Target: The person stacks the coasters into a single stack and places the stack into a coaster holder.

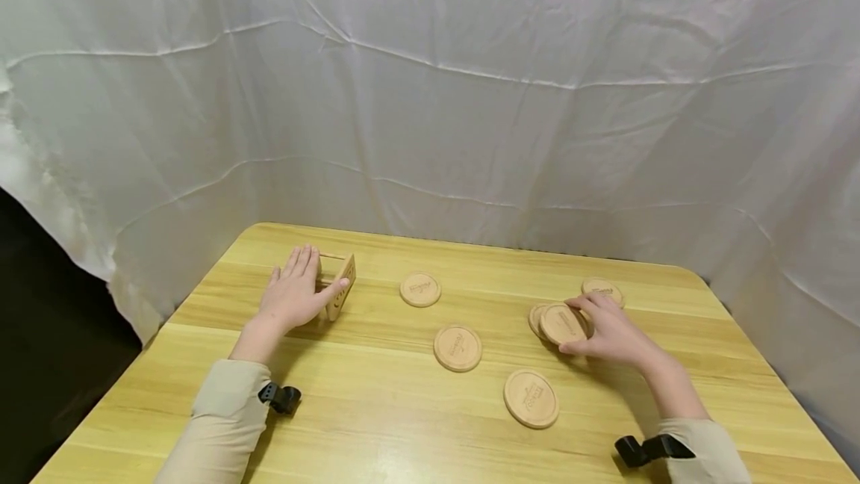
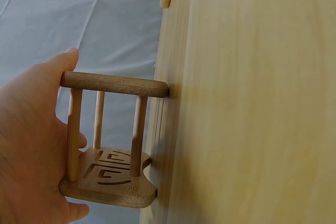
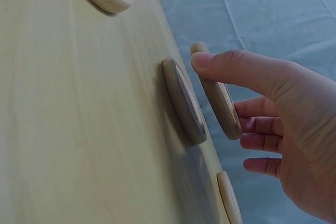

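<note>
My left hand [image 1: 292, 293] holds a small wooden coaster rack [image 1: 343, 288] at the table's far left. In the left wrist view the rack [image 2: 110, 179] shows two cut-out end panels joined by thin rods, with no coaster between them. The palm lies along its near side. On the right, my right hand [image 1: 614, 331] pinches a round wooden coaster [image 1: 561, 323] by its edge, thumb on the near side. The right wrist view shows this coaster [image 3: 220, 103] tilted and lifted above another coaster [image 3: 181, 100] on the table.
Loose engraved coasters lie flat across the wooden table [image 1: 376, 394]: one near the rack [image 1: 420, 289], one in the middle [image 1: 457, 347], one closer to me [image 1: 531, 399], and one beyond my right hand [image 1: 602, 290]. A pale curtain [image 1: 430, 118] hangs behind the table.
</note>
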`<state>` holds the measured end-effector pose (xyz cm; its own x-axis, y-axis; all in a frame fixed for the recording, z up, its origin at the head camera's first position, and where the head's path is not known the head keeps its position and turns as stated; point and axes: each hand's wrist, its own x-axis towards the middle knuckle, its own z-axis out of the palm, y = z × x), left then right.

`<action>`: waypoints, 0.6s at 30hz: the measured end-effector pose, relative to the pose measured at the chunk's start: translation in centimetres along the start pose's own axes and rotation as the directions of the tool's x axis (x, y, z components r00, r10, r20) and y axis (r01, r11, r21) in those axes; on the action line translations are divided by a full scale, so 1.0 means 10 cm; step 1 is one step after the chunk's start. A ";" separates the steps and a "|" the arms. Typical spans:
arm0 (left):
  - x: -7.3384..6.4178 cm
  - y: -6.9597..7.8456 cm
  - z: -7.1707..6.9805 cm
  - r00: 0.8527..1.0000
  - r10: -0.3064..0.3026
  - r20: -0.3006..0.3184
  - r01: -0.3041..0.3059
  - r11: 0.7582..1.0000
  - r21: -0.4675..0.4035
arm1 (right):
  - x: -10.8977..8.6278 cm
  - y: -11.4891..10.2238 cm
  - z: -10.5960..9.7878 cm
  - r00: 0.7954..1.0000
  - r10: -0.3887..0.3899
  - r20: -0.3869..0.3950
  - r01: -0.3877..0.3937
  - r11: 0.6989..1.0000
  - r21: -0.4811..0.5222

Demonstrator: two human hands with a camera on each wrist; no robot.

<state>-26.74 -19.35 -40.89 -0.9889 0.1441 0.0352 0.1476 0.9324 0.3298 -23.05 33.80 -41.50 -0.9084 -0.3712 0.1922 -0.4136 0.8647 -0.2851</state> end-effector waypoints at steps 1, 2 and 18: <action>0.00 0.00 0.00 1.000 0.001 -0.001 -0.001 1.000 0.000 | 0.01 0.00 0.00 1.000 0.002 0.002 -0.002 1.000 0.004; 0.00 0.00 0.01 1.000 0.002 -0.002 -0.002 1.000 -0.001 | 0.02 0.00 0.00 1.000 0.003 0.003 -0.003 1.000 0.005; 0.02 -0.02 0.02 1.000 0.005 -0.006 -0.005 1.000 -0.003 | 0.18 0.00 0.04 1.000 0.024 0.011 -0.024 1.000 0.000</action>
<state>-26.96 -19.48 -41.17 -0.9883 0.1467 0.0427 0.1525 0.9308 0.3322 -24.75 33.00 -41.50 -0.9187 -0.3541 0.1749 -0.3917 0.8734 -0.2894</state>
